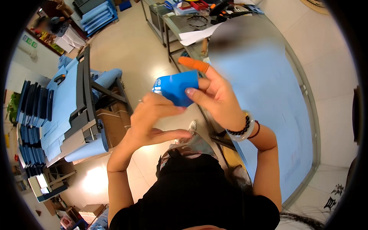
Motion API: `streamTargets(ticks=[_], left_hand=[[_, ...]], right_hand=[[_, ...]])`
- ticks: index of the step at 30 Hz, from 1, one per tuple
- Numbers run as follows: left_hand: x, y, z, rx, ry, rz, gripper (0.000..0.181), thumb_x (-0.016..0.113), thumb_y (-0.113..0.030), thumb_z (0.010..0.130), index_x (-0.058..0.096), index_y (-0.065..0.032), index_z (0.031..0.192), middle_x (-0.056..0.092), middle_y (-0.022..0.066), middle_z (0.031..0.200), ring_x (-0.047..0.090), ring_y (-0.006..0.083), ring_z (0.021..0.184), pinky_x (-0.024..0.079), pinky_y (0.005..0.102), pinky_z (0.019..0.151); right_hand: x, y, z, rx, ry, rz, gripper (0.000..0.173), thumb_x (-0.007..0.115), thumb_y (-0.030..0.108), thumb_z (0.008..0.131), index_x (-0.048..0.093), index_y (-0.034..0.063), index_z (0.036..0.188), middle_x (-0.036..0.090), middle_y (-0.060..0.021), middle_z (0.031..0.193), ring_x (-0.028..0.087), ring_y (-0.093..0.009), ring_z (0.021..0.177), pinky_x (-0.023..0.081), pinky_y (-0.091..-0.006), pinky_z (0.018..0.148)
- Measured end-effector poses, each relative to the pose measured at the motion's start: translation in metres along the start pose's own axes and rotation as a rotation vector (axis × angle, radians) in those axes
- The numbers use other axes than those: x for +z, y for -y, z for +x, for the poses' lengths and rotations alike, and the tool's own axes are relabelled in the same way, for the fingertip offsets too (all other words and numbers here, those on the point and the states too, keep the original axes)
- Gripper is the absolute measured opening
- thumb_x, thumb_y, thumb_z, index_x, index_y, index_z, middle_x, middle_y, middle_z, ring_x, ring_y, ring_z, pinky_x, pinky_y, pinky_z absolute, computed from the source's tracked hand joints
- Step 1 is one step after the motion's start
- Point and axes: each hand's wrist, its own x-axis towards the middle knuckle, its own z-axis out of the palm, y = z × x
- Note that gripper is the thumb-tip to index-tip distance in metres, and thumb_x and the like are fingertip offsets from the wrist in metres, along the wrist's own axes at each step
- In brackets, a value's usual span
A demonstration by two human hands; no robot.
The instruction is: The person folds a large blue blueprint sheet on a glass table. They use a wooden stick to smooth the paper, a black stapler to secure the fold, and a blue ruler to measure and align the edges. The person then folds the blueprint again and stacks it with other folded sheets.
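A small blue packet or card (pixel 179 86) with white printing on its left end is held up in front of me. Fingers and thumb of my right hand (pixel 218 97) pinch its right end; an orange finger cot (pixel 193 63) covers the index finger, which points out to the left. My left hand (pixel 155 119) is beside the packet's lower left edge, slightly blurred, its thumb spread away below. Whether those fingers touch the packet, I cannot tell. Bracelets circle my right wrist.
To the right, a long glass-topped table carries light blue sheet material (pixel 270 115). Tools and a red tray (pixel 199 5) lie at its far end. On the left stand a work table with blue sheets (pixel 64 95) and dark blue stacks (pixel 34 103). Another person (pixel 56 27) is far back left.
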Motion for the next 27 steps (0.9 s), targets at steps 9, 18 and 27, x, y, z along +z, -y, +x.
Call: streamTargets(ticks=[9, 18, 27], left_hand=[[0.029, 0.102, -0.053, -0.485, 0.433, -0.400, 0.107, 0.088, -0.048, 0.053, 0.040, -0.0029, 0.137, 0.047, 0.0131, 0.135, 0.051, 0.0273, 0.116, 0.038, 0.0424, 0.099], [0.144, 0.138, -0.097, -0.695, 0.716, -0.587, 0.038, 0.078, -0.021, 0.078, 0.065, -0.0003, 0.107, 0.067, 0.0067, 0.097, 0.060, 0.0149, 0.095, 0.045, 0.0307, 0.087], [0.228, 0.165, -0.094, -1.255, 0.339, -0.803, 0.020, 0.071, -0.018, 0.086, 0.063, -0.0062, 0.101, 0.067, 0.0027, 0.089, 0.062, 0.0087, 0.079, 0.050, 0.0234, 0.078]], right_hand=[[-0.083, 0.102, -0.008, -0.336, 0.331, -0.841, 0.058, 0.066, 0.014, 0.088, 0.039, -0.0008, 0.137, 0.063, -0.0161, 0.114, 0.063, -0.018, 0.102, 0.052, -0.0314, 0.087], [-0.229, 0.222, -0.057, -0.292, -0.217, -1.338, 0.068, 0.068, 0.013, 0.085, 0.032, -0.0018, 0.141, 0.064, -0.0173, 0.108, 0.065, -0.023, 0.099, 0.054, -0.0334, 0.087], [-0.463, 0.210, -0.056, -0.022, -0.359, -1.375, 0.079, 0.073, 0.018, 0.082, 0.028, 0.0030, 0.146, 0.066, -0.0140, 0.108, 0.064, -0.016, 0.098, 0.051, -0.0322, 0.089]])
